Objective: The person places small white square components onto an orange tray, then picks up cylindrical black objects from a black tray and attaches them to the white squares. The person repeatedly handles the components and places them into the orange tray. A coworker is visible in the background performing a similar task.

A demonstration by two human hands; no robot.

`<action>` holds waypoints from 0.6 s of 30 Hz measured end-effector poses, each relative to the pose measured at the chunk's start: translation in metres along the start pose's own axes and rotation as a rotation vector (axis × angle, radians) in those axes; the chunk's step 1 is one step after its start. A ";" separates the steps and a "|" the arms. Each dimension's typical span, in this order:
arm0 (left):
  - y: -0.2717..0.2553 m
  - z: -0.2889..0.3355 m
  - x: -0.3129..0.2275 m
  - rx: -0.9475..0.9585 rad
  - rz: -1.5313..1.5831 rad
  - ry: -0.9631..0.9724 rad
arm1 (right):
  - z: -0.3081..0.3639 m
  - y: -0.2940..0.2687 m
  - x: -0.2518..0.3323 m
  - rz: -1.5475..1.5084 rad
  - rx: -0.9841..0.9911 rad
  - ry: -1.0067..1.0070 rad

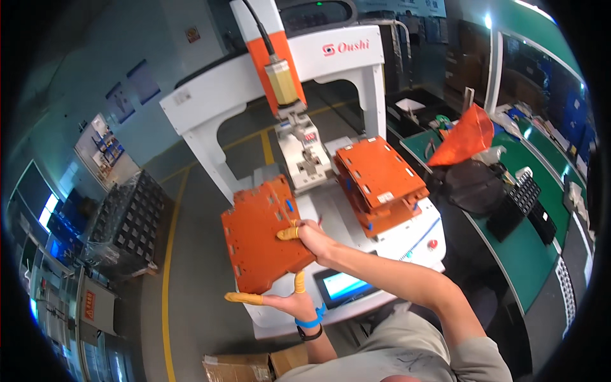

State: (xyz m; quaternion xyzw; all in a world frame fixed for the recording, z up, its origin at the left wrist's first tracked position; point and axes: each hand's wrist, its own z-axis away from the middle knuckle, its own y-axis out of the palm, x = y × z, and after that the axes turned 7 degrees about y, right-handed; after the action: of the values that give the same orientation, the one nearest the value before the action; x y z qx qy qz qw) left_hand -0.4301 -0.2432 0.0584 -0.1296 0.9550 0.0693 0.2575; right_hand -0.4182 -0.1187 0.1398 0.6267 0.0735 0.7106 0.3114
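Observation:
My right hand (312,240) grips the right edge of an orange fixture plate (258,232) with slots and small holes. The plate is tilted up over the left front of a white benchtop machine. A yellow finger cot covers my right thumb, which presses on the plate's face; the other fingers are hidden behind it. My left hand (289,303) is just below the plate's lower edge, its thumb and a finger in yellow cots spread wide. Whether that thumb touches the plate I cannot tell. A second orange fixture (379,172), stacked in layers, sits on the machine's right side.
The machine's white gantry (318,48) carries an orange-backed head (283,79) above the middle fixture. A lit screen (347,284) and red button (433,244) are at its front. On the right, a green bench (509,274) bears black trays. Cardboard boxes (238,368) lie below.

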 end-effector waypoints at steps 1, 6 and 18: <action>0.003 -0.004 0.010 -0.009 -0.014 -0.015 | -0.010 0.007 0.001 -0.020 0.015 0.005; 0.026 -0.002 0.041 0.087 -0.155 -0.157 | -0.040 0.011 0.005 -0.052 -0.073 0.058; 0.067 -0.010 0.055 0.150 -0.305 -0.144 | -0.093 -0.009 0.008 -0.283 -0.074 0.148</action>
State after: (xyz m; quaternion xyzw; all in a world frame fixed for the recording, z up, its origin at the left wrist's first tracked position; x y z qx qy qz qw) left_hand -0.4996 -0.1930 0.0435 -0.2479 0.9059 -0.0326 0.3418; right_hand -0.5017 -0.0805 0.1230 0.5440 0.1573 0.7061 0.4251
